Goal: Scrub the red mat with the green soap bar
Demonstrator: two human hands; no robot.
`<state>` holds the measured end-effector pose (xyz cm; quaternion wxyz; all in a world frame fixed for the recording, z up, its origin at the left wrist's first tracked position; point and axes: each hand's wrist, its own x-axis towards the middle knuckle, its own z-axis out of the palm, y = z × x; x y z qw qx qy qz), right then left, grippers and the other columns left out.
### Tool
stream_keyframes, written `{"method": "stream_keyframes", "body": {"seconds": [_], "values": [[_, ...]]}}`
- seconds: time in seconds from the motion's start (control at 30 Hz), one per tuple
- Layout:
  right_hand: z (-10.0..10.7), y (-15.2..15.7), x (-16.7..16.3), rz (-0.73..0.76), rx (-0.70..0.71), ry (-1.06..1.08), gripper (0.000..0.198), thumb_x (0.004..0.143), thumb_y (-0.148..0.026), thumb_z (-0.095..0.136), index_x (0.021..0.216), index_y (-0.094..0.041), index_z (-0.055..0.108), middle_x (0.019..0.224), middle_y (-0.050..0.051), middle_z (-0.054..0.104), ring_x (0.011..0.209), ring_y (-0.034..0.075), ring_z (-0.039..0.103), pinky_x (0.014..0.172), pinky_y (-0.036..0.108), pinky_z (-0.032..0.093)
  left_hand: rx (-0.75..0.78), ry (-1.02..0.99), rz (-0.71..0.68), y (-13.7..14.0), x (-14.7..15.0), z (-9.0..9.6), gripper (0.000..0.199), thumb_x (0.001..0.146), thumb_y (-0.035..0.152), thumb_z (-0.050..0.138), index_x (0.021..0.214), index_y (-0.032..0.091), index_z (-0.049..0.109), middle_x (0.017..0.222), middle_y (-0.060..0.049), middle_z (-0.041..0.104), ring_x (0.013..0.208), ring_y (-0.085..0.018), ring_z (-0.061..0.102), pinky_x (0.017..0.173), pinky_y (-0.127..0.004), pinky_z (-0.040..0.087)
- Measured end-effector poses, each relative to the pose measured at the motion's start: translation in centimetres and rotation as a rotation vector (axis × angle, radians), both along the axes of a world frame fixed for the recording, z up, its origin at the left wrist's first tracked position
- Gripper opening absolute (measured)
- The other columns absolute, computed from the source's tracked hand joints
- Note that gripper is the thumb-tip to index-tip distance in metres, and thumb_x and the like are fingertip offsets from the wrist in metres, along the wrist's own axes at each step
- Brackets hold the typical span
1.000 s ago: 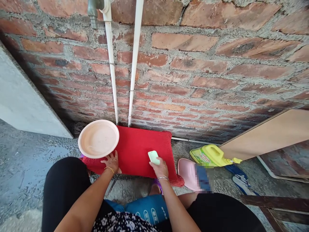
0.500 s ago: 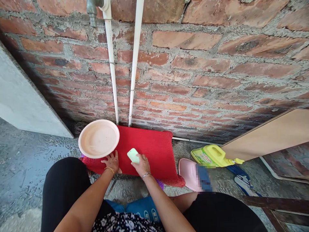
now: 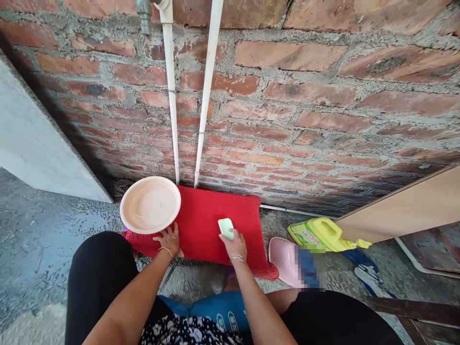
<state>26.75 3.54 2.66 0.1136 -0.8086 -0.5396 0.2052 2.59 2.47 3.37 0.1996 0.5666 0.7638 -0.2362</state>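
My right hand [image 3: 235, 244] is closed round the near end of a pale green bar of soap [image 3: 226, 229]. It holds the bar on or just over the right half of a red cloth [image 3: 204, 211]; contact underneath is hidden. Fingers spread, my left hand [image 3: 170, 241] lies on the left part of this cloth, just below the rim of a pale pink basin [image 3: 151, 203]. The basin sits on the cloth's left end and has a few dark specks inside. The cloth hangs over the edges of whatever supports it.
A brick wall [image 3: 258, 112] with two white pipes [image 3: 204, 110] and a tap [image 3: 144, 17] rises behind. At right are a pink plastic scoop-like item [image 3: 282, 258], a yellow detergent jug [image 3: 321, 232] and a leaning board [image 3: 402, 206]. A grey slab [image 3: 39, 134] leans at left.
My right hand has slid the soap rightward along the cloth. My left hand stays in place beside the basin. The view has shifted slightly.
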Motion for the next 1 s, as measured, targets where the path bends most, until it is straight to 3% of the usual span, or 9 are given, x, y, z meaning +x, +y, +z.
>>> {"method": "stream_keyframes", "body": {"seconds": [0.13, 0.3, 0.47, 0.6, 0.7, 0.87, 1.0], "values": [[-1.4, 0.3, 2.2, -0.206, 0.039, 0.137, 0.05, 0.069, -0.058, 0.059, 0.105, -0.023, 0.058, 0.096, 0.007, 0.064, 0.085, 0.022, 0.062, 0.07, 0.03, 0.045, 0.01, 0.002, -0.002, 0.0, 0.0, 0.1, 0.136, 0.04, 0.041, 0.086, 0.149, 0.027, 0.006, 0.146, -0.024, 0.026, 0.129, -0.051, 0.023, 0.087, -0.072, 0.033], [-1.5, 1.0, 0.6, -0.226, 0.069, 0.168, 0.049, 0.067, -0.055, 0.062, 0.102, -0.021, 0.058, 0.095, 0.008, 0.065, 0.085, 0.022, 0.062, 0.074, 0.031, 0.045, 0.0, -0.003, 0.002, 0.0, 0.0, 0.4, 0.137, 0.039, 0.041, 0.086, 0.149, 0.028, 0.005, 0.146, -0.023, 0.027, 0.13, -0.051, 0.022, 0.088, -0.072, 0.033], [0.0, 1.3, -4.9, 0.101, 0.101, 0.106, 0.043, 0.071, -0.043, 0.065, 0.108, -0.023, 0.058, 0.102, 0.006, 0.06, 0.096, 0.021, 0.057, 0.086, 0.03, 0.041, -0.002, 0.008, -0.006, 0.0, 0.1, 0.4, 0.136, 0.041, 0.041, 0.086, 0.149, 0.026, 0.005, 0.146, -0.023, 0.027, 0.13, -0.049, 0.024, 0.088, -0.071, 0.034], [0.7, 1.3, -8.8, 0.418, 0.022, 0.047, 0.047, 0.07, -0.036, 0.068, 0.114, -0.025, 0.058, 0.109, 0.008, 0.055, 0.099, 0.023, 0.053, 0.088, 0.032, 0.039, -0.007, 0.003, -0.002, 0.0, 0.1, 0.6, 0.135, 0.042, 0.042, 0.085, 0.149, 0.027, 0.004, 0.147, -0.023, 0.025, 0.132, -0.048, 0.022, 0.088, -0.072, 0.033], [0.8, 1.4, -9.5, 0.485, -0.035, -0.014, 0.05, 0.07, -0.035, 0.069, 0.117, -0.027, 0.057, 0.111, 0.009, 0.053, 0.1, 0.024, 0.053, 0.087, 0.034, 0.039, -0.018, -0.011, 0.007, 0.1, 0.1, 0.7, 0.135, 0.042, 0.041, 0.086, 0.149, 0.027, 0.004, 0.148, -0.023, 0.024, 0.132, -0.048, 0.02, 0.089, -0.072, 0.033], [0.8, 1.4, -6.1, 0.364, -0.023, -0.044, 0.048, 0.071, -0.037, 0.068, 0.117, -0.029, 0.058, 0.106, 0.006, 0.055, 0.098, 0.023, 0.054, 0.088, 0.031, 0.038, -0.015, -0.017, 0.014, 0.1, 0.1, 0.8, 0.135, 0.042, 0.04, 0.085, 0.149, 0.027, 0.004, 0.147, -0.022, 0.025, 0.131, -0.049, 0.021, 0.089, -0.071, 0.033], [0.5, 1.3, -1.6, 0.101, -0.006, -0.032, 0.05, 0.074, -0.043, 0.063, 0.119, -0.023, 0.057, 0.105, 0.009, 0.056, 0.098, 0.024, 0.055, 0.088, 0.031, 0.04, -0.027, -0.026, 0.015, 0.1, 0.2, 1.1, 0.135, 0.041, 0.039, 0.086, 0.149, 0.028, 0.004, 0.147, -0.022, 0.025, 0.131, -0.048, 0.022, 0.089, -0.07, 0.033]]}}
